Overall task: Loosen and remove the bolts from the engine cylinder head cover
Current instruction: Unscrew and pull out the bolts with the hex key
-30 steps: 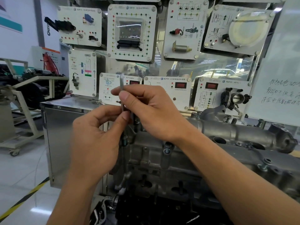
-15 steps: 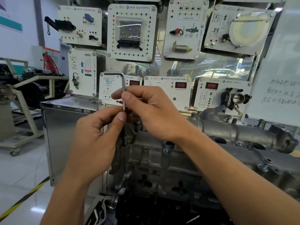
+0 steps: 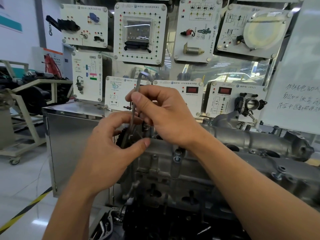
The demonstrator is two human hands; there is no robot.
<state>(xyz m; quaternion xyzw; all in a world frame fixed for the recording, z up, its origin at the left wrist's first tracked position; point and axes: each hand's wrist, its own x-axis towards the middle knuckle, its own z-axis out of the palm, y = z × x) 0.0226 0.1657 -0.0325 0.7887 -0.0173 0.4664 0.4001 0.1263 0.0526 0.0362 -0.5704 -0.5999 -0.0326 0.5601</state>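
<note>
The grey engine cylinder head cover (image 3: 251,141) runs from the centre to the right. A thin L-shaped hex key (image 3: 136,94) stands almost upright over the cover's left end, and its tip is hidden behind my fingers. My right hand (image 3: 166,115) pinches the key's shaft between thumb and forefinger. My left hand (image 3: 110,153) curls around the lower shaft from the left, with the thumb stretched out below. One bolt (image 3: 177,157) stands raised on the front flange, and another bolt (image 3: 278,173) sits further right.
A black toothed pulley (image 3: 121,137) sits behind my left fingers. Training panels (image 3: 138,32) with components stand behind the engine, next to a steel cabinet (image 3: 72,144) on the left. A whiteboard (image 3: 297,94) is at right, and a throttle body (image 3: 251,103) hangs near the cover.
The hex key has turned: its short arm pointed left half a second ago and now points toward me. My left thumb has dropped lower and both hands stay on the key.
</note>
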